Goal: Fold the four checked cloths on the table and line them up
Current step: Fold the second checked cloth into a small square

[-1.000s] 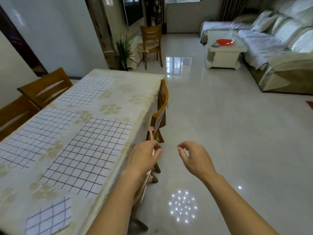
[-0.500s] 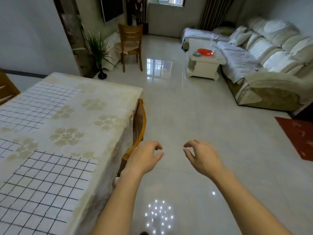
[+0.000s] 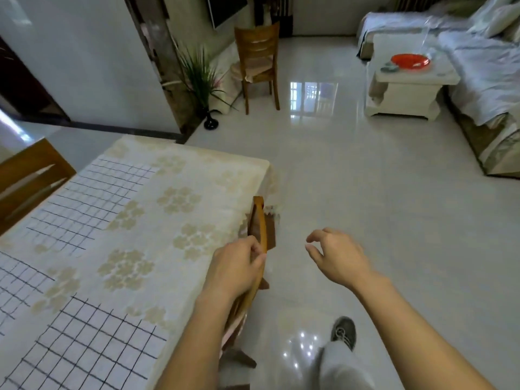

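Person is standing by table point(image 3: 197, 164), cloths point(image 3: 92, 198) lying unfolded left of hands | right hand point(image 3: 337, 257) hanging loosely curled, empty; left hand point(image 3: 233, 268) at chair point(image 3: 260, 220), grip unclear | next: reaching nearest cloth point(image 3: 92, 344)

The rectangular tabletop point(image 3: 225, 175) is covered by a cream flower-patterned tablecloth point(image 3: 126, 266). Laid flat on it are a faint-checked white cloth point(image 3: 107, 192) toward the far left corner, another checked white cloth point(image 3: 17, 280) at the left edge (cut off), and a black-checked white cloth point(image 3: 92, 350) by the right edge.

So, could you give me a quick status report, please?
Left hand at chair, grip unclear; right hand empty, over floor. Checked cloths flat on table, unfolded. Chair tucked against table edge.
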The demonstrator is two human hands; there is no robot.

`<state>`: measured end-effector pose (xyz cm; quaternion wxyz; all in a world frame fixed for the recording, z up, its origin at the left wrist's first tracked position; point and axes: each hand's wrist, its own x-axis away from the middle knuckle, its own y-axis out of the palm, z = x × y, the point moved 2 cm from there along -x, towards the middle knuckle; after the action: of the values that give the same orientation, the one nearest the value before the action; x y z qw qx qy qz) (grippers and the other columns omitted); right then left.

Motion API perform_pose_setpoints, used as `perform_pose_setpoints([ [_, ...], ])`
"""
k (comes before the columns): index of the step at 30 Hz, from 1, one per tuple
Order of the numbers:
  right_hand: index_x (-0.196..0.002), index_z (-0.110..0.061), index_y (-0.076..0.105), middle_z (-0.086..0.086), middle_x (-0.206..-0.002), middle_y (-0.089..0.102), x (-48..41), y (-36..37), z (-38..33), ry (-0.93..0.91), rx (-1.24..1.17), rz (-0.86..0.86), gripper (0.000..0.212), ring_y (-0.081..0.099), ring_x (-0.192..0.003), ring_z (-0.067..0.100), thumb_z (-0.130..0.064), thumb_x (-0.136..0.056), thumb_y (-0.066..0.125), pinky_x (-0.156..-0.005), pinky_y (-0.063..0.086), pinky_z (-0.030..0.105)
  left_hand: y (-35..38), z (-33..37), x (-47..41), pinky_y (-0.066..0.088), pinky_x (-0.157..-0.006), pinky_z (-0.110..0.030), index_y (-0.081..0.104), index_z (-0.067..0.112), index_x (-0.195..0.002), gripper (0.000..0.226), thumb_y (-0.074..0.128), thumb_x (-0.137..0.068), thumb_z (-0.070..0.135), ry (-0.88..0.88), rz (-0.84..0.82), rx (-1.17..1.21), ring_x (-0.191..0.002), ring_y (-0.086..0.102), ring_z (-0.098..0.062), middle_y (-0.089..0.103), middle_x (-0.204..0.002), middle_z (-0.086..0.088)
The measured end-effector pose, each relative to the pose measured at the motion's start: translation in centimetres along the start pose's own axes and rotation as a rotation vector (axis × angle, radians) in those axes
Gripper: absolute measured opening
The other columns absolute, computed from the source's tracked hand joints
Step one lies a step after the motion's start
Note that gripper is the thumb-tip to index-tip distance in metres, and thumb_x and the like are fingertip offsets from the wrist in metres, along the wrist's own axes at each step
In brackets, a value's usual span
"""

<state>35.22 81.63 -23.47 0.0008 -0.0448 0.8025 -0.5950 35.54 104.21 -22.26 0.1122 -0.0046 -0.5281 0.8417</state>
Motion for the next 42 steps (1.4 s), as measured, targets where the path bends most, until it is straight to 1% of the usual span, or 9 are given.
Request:
perform_pose_setpoints([
  [6,-0.114,-0.027,0.065,0.0,-0.116,0.067,-13.8,-2.7,7.2,-0.061,-0.072,-0.055,0.025,0.063,-0.106,0.025,-0.035,-0.096,0.049,-0.084,0.052,0.037,0.0,4.0,-11.8,0.055,-0.086,-0.038,0.065,0.031,-0.102,0.008,0.062,-0.096,0.036,-0.112,-0.019,0.053,-0.099,0.065,-0.013,0.068,-0.106,0.012],
  [10,-0.108,-0.027,0.066,-0.002,-0.111,0.068,-21.3,-7.5,10.2,-0.1,-0.156,0.011,0.021,0.063,-0.102,0.025,-0.035,-0.096,0.05,-0.082,0.051,0.037,-1.7,8.0,-19.6,0.054,-0.089,-0.039,0.065,0.032,-0.108,0.014,0.057,-0.099,0.041,-0.15,-0.006,0.061,-0.107,0.063,-0.014,0.066,-0.115,0.012],
  [16,-0.105,-0.027,0.066,-0.006,-0.108,0.068,-30.3,-9.5,14.3,-0.163,-0.208,-0.002,0.02,0.063,-0.099,0.021,-0.035,-0.096,0.05,-0.081,0.052,0.036,-1.7,11.9,-29.7,0.054,-0.087,-0.04,0.065,0.03,-0.103,0.017,0.058,-0.097,0.044,-0.145,0.057,0.048,-0.104,0.065,-0.018,0.069,-0.11,0.01],
  [19,-0.105,-0.027,0.067,-0.006,-0.107,0.069,-34.8,-9.0,15.6,-0.182,-0.197,-0.014,0.021,0.064,-0.098,0.02,-0.035,-0.097,0.05,-0.082,0.052,0.036,-1.4,11.3,-34.6,0.054,-0.086,-0.039,0.066,0.03,-0.102,0.016,0.055,-0.099,0.042,-0.171,0.07,0.002,-0.099,0.065,-0.018,0.069,-0.107,0.009],
  [28,-0.107,-0.029,0.066,-0.009,-0.109,0.068,-53.4,-13.5,18.1,-0.182,0.0,-0.048,0.021,0.062,-0.098,0.016,-0.037,-0.098,0.048,-0.076,0.048,0.03,-2.6,11.0,-55.0,0.051,-0.092,-0.035,0.069,0.027,-0.108,0.02,0.059,-0.098,0.04,-0.073,0.058,0.143,-0.108,0.063,-0.013,0.07,-0.116,0.01],
  [31,-0.106,-0.03,0.066,-0.009,-0.106,0.069,-60.4,-15.5,17.7,-0.16,-0.046,0.043,0.02,0.064,-0.097,0.017,-0.037,-0.097,0.05,-0.079,0.052,0.033,-6.1,9.9,-61.6,0.051,-0.092,-0.037,0.069,0.026,-0.109,0.019,0.058,-0.098,0.038,-0.069,0.139,0.135,-0.108,0.064,-0.017,0.07,-0.116,0.007],
  [33,-0.106,-0.03,0.066,-0.01,-0.105,0.07,-63.7,-15.0,16.5,-0.171,-0.103,0.042,0.02,0.065,-0.096,0.017,-0.038,-0.097,0.051,-0.079,0.054,0.035,-7.6,8.7,-64.5,0.052,-0.092,-0.038,0.068,0.026,-0.11,0.019,0.058,-0.099,0.038,-0.077,0.161,0.11,-0.108,0.064,-0.019,0.07,-0.116,0.005],
  [37,-0.104,-0.032,0.065,-0.008,-0.105,0.068,-68.9,-11.1,13.3,-0.258,-0.037,-0.053,0.019,0.064,-0.094,0.019,-0.038,-0.096,0.048,-0.079,0.053,0.035,-7.8,4.7,-67.4,0.05,-0.092,-0.037,0.067,0.028,-0.11,0.02,0.057,-0.099,0.042,-0.177,0.103,0.067,-0.107,0.063,-0.018,0.069,-0.116,0.007],
  [42,-0.106,-0.029,0.064,-0.005,-0.103,0.066,-79.3,-7.9,9.0,-0.421,-0.05,-0.135,0.021,0.063,-0.093,0.02,-0.035,-0.099,0.046,-0.08,0.052,0.035,-8.6,-2.9,-71.9,0.051,-0.094,-0.037,0.067,0.029,-0.11,0.019,0.057,-0.099,0.041,-0.391,0.087,0.084,-0.109,0.063,-0.016,0.068,-0.117,0.008],
])
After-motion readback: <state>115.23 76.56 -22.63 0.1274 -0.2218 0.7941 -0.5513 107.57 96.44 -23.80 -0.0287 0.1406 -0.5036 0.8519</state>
